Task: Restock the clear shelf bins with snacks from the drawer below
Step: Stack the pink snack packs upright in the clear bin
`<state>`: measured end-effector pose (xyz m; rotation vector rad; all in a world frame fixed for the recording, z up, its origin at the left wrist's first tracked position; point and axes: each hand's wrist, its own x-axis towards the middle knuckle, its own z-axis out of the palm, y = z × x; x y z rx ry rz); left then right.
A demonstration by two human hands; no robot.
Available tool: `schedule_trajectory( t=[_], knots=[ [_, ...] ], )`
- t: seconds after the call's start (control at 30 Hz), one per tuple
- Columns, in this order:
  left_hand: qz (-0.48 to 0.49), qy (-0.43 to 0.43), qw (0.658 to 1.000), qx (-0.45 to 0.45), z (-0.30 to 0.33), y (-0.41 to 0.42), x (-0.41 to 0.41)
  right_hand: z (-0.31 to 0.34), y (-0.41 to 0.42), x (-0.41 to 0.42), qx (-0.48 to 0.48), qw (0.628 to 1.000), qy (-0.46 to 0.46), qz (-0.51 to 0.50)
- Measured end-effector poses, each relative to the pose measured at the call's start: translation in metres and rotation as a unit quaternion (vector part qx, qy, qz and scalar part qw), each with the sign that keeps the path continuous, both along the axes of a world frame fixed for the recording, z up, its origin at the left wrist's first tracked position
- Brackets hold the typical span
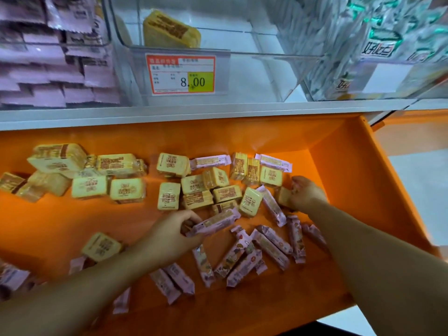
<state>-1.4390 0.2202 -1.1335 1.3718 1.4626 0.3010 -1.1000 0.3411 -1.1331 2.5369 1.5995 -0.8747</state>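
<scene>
— What do the snacks look like, and where are they?

— Two kinds lie loose on the floor of the pulled-out orange drawer [351,151]. Square yellow biscuit packs [169,195] with brown print are strewn across the far half, from the left side to the right. Slim pink wrapped bars [271,248] cluster in the near middle and near right, with a few more at the near left edge.

— And the hands?

— The left hand [169,235] is curled round one pink bar [213,223], thumb under it and fingers over its near end; the bar points right and away (something darker seems tucked beneath it, too blurred to name). The right hand [306,192] is at the far right of the drawer, fingers bent and pinching a yellow pack [283,196] by its right edge.

— What about the bins above?

— On the white shelf [194,112] the middle clear bin [242,76] holds a single yellow pack [169,30] leaning at its far left, and wears a red-bordered price tag [180,75] reading 8.00 on its front. The left bin [106,42] is stacked full of pale purple packets [48,73]. The right bin [315,93] is crammed with silvery white-and-green packets [378,40] and has a blank white label [385,78] on its front.
</scene>
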Motion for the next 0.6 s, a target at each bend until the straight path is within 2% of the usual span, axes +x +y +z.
schedule_trajectory(
  t=[0.23,0.33,0.47,0.6],
  knots=[
    [0.045,-0.020,0.998,-0.028,0.015,0.001,-0.008,0.024,0.001,-0.010,0.053,0.999,-0.001,0.002],
    [0.096,-0.055,0.992,-0.058,0.034,0.003,-0.016,0.052,0.010,-0.017,0.002,0.993,0.119,-0.005],
    [0.140,-0.135,0.978,-0.071,0.086,0.008,-0.028,0.123,0.005,-0.055,-0.097,0.963,0.233,0.096],
    [0.139,-0.169,0.974,-0.052,0.153,0.001,-0.051,0.190,-0.018,-0.105,-0.087,0.919,0.354,0.150]
  ],
)
